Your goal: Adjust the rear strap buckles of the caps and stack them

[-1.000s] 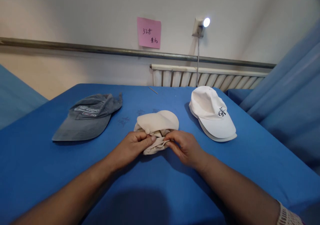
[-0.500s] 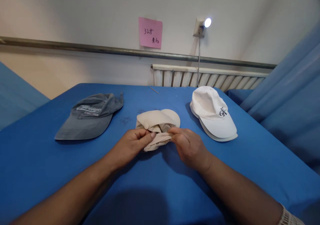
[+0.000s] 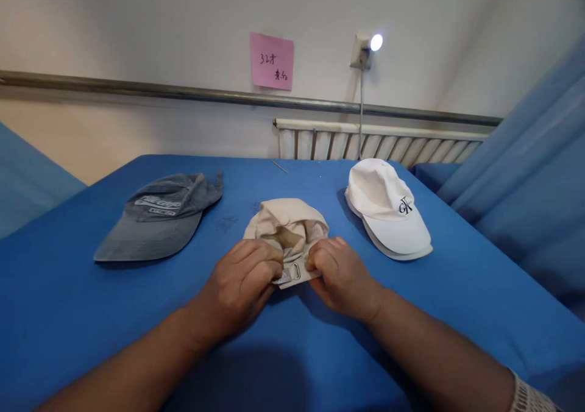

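Both of my hands grip a beige cap [image 3: 295, 211] low over the middle of the blue-covered table. My left hand [image 3: 244, 278] is closed on the left end of its back strap, beside a small metal buckle [image 3: 295, 271]. With fingers curled, my right hand [image 3: 340, 275] pinches the strap's right end. The cap's back opening faces me, its crown crumpled and its inside partly showing. Its brim is hidden behind the crown.
A grey cap [image 3: 158, 217] with white lettering lies on the left of the blue table cover [image 3: 91, 320]. White caps [image 3: 388, 208], apparently stacked, rest on the right. Behind are a metal rail [image 3: 192, 93], a radiator [image 3: 338, 144] and a pink note [image 3: 272, 61]. Blue curtain [image 3: 530, 150] hangs at right.
The beige cap has turned so its back strap and buckle face me, and its brim has gone from sight. My left hand has rolled over, knuckles now up, gripping the strap.
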`<control>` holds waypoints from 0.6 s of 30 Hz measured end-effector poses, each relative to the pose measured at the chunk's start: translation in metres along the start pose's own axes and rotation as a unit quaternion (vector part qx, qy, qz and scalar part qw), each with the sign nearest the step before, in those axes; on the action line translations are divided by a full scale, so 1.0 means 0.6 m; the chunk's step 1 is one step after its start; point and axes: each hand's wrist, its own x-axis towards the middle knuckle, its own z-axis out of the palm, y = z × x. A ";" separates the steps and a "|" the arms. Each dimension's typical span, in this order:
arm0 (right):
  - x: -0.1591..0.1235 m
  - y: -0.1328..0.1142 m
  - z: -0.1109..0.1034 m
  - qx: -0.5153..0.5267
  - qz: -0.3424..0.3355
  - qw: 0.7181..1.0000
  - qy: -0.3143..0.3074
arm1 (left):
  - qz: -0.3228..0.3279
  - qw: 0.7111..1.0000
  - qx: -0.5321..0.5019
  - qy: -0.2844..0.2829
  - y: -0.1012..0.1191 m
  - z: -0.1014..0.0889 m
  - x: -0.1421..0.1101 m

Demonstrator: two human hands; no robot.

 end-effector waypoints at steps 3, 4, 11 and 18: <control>0.002 -0.004 0.000 -0.054 -0.006 0.998 0.018 | 0.004 0.999 0.018 0.028 -0.008 0.003 -0.006; 0.003 -0.005 0.000 -0.065 -0.005 0.998 0.015 | 0.003 0.999 0.023 0.036 -0.009 0.004 -0.008; -0.005 0.010 0.014 -0.053 0.039 0.994 0.087 | 0.018 0.998 0.042 0.035 -0.009 0.009 -0.011; -0.012 0.027 0.014 -0.037 0.090 0.988 0.119 | 0.036 0.995 0.072 -0.054 0.002 0.010 0.009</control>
